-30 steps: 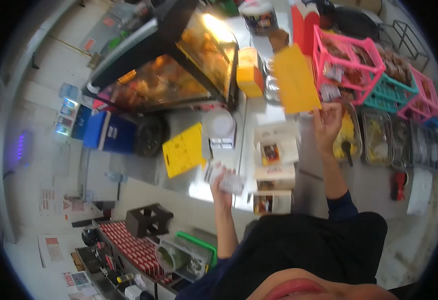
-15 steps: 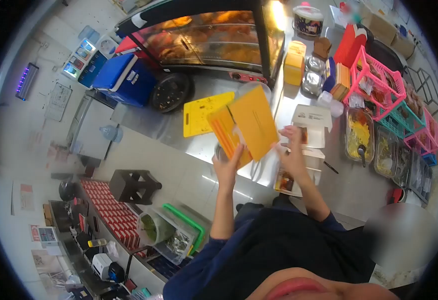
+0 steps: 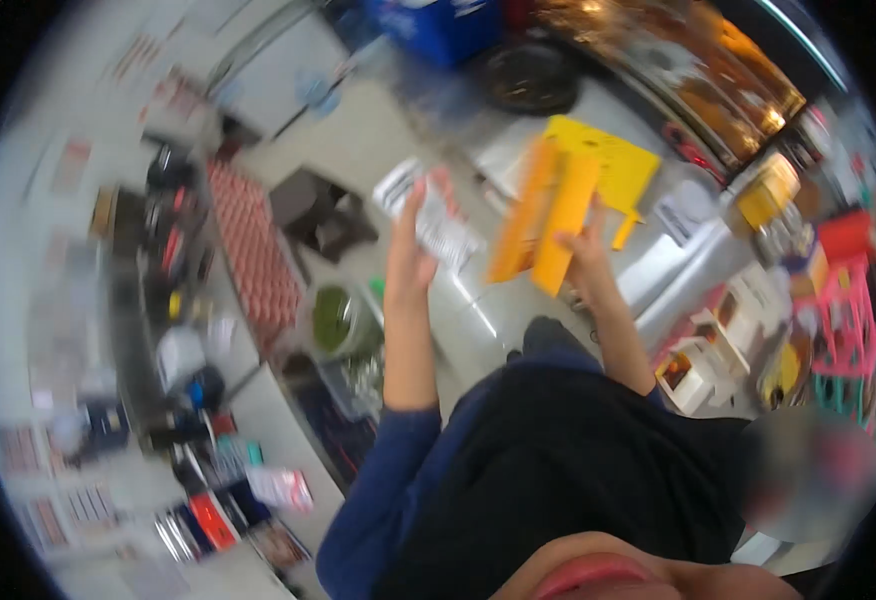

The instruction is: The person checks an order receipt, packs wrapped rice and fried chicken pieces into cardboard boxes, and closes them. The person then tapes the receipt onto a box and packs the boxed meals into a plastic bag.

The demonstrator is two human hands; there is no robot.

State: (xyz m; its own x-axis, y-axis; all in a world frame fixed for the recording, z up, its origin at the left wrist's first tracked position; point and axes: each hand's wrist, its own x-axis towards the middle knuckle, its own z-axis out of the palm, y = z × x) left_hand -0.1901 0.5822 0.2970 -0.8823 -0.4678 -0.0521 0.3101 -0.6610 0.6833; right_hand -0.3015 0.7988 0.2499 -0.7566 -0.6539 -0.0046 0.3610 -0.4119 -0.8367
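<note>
My left hand [image 3: 420, 240] is closed round a white printed packet or paper slip [image 3: 442, 218], held up over the floor at the middle of the view. To its right, my right hand [image 3: 588, 250] grips a folded yellow-orange card [image 3: 570, 215], its panels partly spread. Behind the card a bright yellow board [image 3: 613, 165] lies on the metal counter [image 3: 650, 270]. White open boxes [image 3: 693, 372] with food inside stand on the counter at the right. The picture is smeared by motion, so print and fingertips are unclear.
A lit food display case [image 3: 698, 60] is at the upper right, a round black pan [image 3: 531, 78] beside it. Pink baskets [image 3: 846, 318] stand far right. A dark stool [image 3: 320, 212] and a tub with green contents [image 3: 334, 318] are at the left, near stacked red-and-white items [image 3: 250, 245].
The view has swung left, away from the counter. The yellow card, between both hands half a second ago, is now in my right hand only. My left hand has moved apart with the white packet.
</note>
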